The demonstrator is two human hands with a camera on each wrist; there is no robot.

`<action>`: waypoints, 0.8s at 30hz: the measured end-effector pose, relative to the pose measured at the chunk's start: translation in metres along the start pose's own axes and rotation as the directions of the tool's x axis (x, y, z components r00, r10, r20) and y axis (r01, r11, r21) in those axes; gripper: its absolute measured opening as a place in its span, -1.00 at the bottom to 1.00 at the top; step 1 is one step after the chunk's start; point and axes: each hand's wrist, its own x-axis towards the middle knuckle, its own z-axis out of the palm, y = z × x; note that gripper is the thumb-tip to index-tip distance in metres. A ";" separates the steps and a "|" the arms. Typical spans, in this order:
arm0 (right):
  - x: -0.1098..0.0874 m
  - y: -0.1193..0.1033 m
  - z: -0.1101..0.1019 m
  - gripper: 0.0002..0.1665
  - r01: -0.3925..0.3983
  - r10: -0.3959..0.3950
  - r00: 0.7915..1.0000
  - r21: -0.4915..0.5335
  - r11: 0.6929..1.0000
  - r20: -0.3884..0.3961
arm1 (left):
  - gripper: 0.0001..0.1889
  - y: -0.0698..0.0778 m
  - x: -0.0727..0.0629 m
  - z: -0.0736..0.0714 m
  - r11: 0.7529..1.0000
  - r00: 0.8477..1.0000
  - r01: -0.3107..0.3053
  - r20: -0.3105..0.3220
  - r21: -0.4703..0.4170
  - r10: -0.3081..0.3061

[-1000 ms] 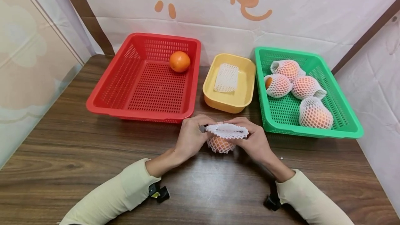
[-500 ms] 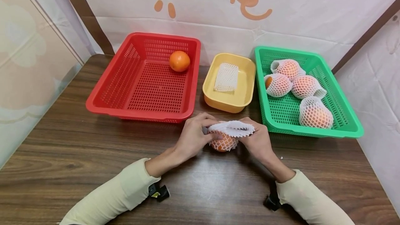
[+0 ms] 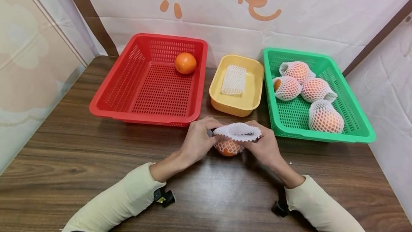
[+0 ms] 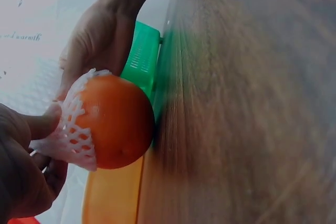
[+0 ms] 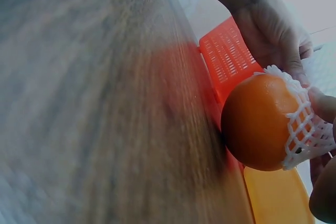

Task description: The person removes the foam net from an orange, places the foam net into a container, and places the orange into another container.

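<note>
An orange (image 4: 123, 124) rests on the table in front of me, its upper part inside a white foam net sleeve (image 3: 238, 131). In both wrist views the lower part of the fruit is bare. My left hand (image 3: 199, 140) pinches the sleeve's left side between thumb and fingers. On the opposite side my right hand (image 3: 265, 146) pinches it the same way. The sleeve's mouth gapes upward between the two hands. Some fingertips are hidden behind the net in the head view.
Behind the hands stands a yellow tub (image 3: 235, 108) with a flat foam net (image 3: 234, 80) in it. At left, a red basket (image 3: 151, 117) holds one bare orange (image 3: 185, 63). The green basket (image 3: 322, 136) at right contains several net-wrapped oranges (image 3: 326, 119).
The sleeve's mouth has shifted slightly right and widened. More bare orange shows under the net's lower edge than a second ago. Both hands keep their hold; the baskets stay put.
</note>
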 end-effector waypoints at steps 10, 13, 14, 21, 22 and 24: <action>0.000 -0.008 0.001 -0.68 0.032 -0.032 0.999 0.022 0.999 -0.008 | -0.68 0.005 -0.001 0.003 0.995 0.994 -0.085 0.081 0.055 0.080; 0.001 -0.007 0.001 -0.63 0.016 -0.019 0.999 0.073 0.997 0.031 | -0.74 0.005 0.000 0.002 0.992 0.993 -0.099 0.064 0.071 0.095; 0.001 -0.007 0.000 -0.61 0.013 -0.017 0.999 0.085 0.996 0.047 | -0.76 0.004 0.000 0.002 0.991 0.993 -0.107 0.056 0.075 0.103; 0.003 -0.007 0.000 -0.56 0.020 -0.027 0.994 0.072 0.997 0.107 | -0.77 -0.001 0.003 -0.001 0.989 0.991 -0.135 0.002 0.062 0.135; 0.003 -0.007 0.000 -0.57 0.027 -0.033 0.994 0.059 0.998 0.103 | -0.77 -0.001 0.003 -0.001 0.990 0.992 -0.126 -0.002 0.060 0.127; 0.002 -0.006 0.000 -0.59 0.046 -0.048 0.995 0.030 0.998 0.085 | -0.77 0.000 0.003 -0.001 0.994 0.995 -0.099 0.000 0.048 0.099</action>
